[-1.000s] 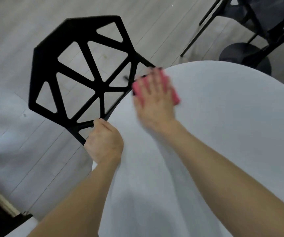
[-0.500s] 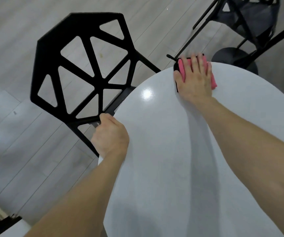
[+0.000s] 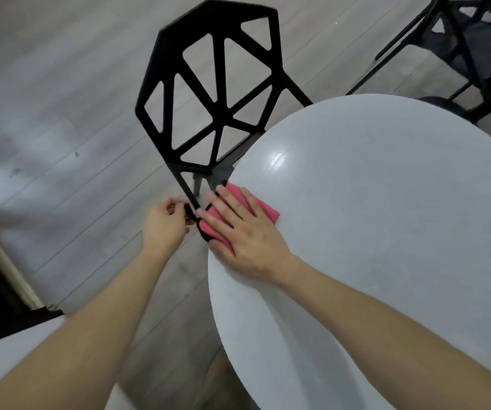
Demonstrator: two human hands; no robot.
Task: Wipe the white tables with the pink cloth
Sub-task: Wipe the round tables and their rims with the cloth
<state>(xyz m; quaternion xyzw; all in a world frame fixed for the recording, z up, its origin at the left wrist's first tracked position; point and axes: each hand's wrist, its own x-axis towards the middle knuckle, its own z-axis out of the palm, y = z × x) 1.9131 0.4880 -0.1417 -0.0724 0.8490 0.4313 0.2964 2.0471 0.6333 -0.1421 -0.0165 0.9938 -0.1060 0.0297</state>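
Note:
A round white table (image 3: 386, 232) fills the right half of the view. The pink cloth (image 3: 263, 207) with a dark edge lies at the table's left rim. My right hand (image 3: 240, 232) presses flat on the cloth, fingers spread and pointing up-left. My left hand (image 3: 164, 221) is off the table, just left of the rim, its fingers curled around the lower leg of a black chair (image 3: 214, 93). Most of the cloth is hidden under my right hand.
The black chair with a geometric open back stands against the table's upper-left rim. A second black chair (image 3: 475, 45) and a dark round base (image 3: 442, 106) lie at the top right. Grey plank floor (image 3: 46, 99) spreads left. A white surface edge (image 3: 7, 359) shows bottom left.
My right hand slid the cloth from the table's far rim back to the near-left rim. My left hand left the table edge and now grips the chair leg. The view shifted.

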